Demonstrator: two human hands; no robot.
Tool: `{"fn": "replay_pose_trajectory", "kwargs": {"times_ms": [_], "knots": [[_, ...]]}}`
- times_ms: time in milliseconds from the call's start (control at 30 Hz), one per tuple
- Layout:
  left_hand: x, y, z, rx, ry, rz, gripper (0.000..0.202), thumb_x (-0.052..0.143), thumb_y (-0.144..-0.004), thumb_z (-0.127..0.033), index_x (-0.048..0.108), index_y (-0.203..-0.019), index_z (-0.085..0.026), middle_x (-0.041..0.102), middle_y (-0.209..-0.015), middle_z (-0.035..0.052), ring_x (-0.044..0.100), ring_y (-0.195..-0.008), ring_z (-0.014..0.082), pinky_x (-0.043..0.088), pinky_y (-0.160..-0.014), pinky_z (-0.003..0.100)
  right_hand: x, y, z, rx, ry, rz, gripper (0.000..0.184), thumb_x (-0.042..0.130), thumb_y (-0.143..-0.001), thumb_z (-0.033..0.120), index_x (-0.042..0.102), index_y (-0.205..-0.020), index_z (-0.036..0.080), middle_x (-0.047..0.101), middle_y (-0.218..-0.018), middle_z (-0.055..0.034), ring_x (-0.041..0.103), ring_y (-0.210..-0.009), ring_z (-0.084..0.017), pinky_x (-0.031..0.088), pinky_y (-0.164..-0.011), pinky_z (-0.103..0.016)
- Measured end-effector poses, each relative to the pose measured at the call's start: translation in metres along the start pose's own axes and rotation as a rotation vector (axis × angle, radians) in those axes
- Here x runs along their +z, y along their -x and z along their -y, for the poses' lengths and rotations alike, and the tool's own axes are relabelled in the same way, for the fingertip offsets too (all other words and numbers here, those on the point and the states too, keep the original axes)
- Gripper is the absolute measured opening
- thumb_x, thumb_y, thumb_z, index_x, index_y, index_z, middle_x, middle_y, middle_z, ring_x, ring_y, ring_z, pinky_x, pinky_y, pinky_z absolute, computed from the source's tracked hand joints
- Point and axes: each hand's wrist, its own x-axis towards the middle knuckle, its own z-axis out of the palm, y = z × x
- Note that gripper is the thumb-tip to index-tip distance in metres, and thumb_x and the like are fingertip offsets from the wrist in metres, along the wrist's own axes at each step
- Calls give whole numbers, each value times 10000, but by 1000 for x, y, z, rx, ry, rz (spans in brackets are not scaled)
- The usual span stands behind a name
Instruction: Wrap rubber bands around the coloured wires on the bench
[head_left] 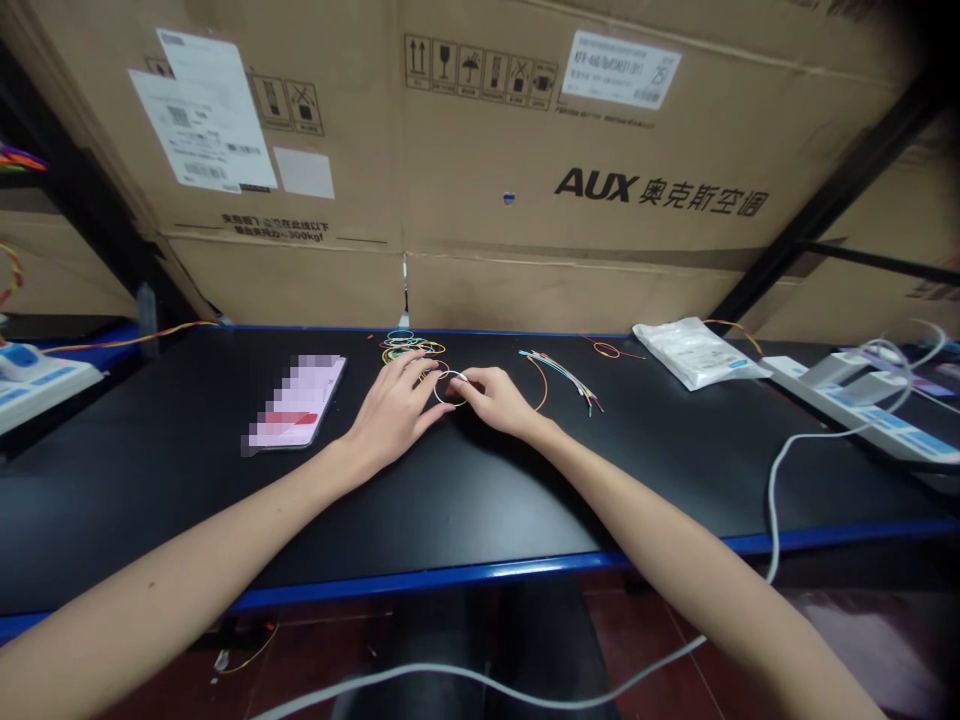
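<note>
My right hand [493, 400] is closed in a pinch on a small loop of white wire [436, 388] just above the black tabletop. Beside it, my left hand [394, 408] has its fingers spread, with the thumb reaching toward the lower side of the loop. Whether the thumb touches the wire is hard to make out. Behind the left fingers lies a pile of coiled coloured wires [401, 346], partly hidden by that hand. An orange wire [545, 385] curves out from behind my right hand. Several straight, thin coloured wires [566, 374] lie to its right.
A phone [296, 405] lies left of my hands. At the back right are a red-orange wire coil [606, 350] and a white plastic packet [694, 352]. Power strips [862, 410] stand at both sides, and a pale cable [774, 490] hangs over the front edge. Large cardboard boxes [465, 290] rise behind.
</note>
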Motion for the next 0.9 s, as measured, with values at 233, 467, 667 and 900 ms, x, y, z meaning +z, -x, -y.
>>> {"fn": "replay_pose_trajectory", "kwargs": {"times_ms": [233,467,667,900], "knots": [[-1,-2,1,18,22,-22,308,633,-887,-287,646,-1134,-103,662,-1172,193,543,-1233,347,488,-1009,529,0,7,6,-173,452,-51,359,366,-1006,325,624,-805,178,661,-833,-67,589,-761,-170,402,-721,-291],[-5,-3,0,65,37,-71,305,624,-894,-247,625,-1164,-105,649,-1201,189,547,-1249,326,489,-1029,501,-5,8,13,-167,128,51,451,322,-1014,423,596,-757,172,660,-800,-48,604,-764,-159,445,-761,-294],[-3,-1,-3,45,56,-79,282,616,-899,-250,627,-1145,-113,668,-1142,166,570,-1197,313,514,-988,482,-1,8,9,-108,64,7,475,353,-993,500,638,-805,169,679,-793,-43,622,-747,-157,473,-752,-302],[1,1,-7,-86,146,13,298,569,-911,-275,626,-1161,-123,637,-1164,157,562,-1159,303,499,-994,474,1,-4,8,215,-551,-140,312,528,-936,471,655,-942,187,717,-876,-65,680,-818,-162,555,-738,-294]]}}
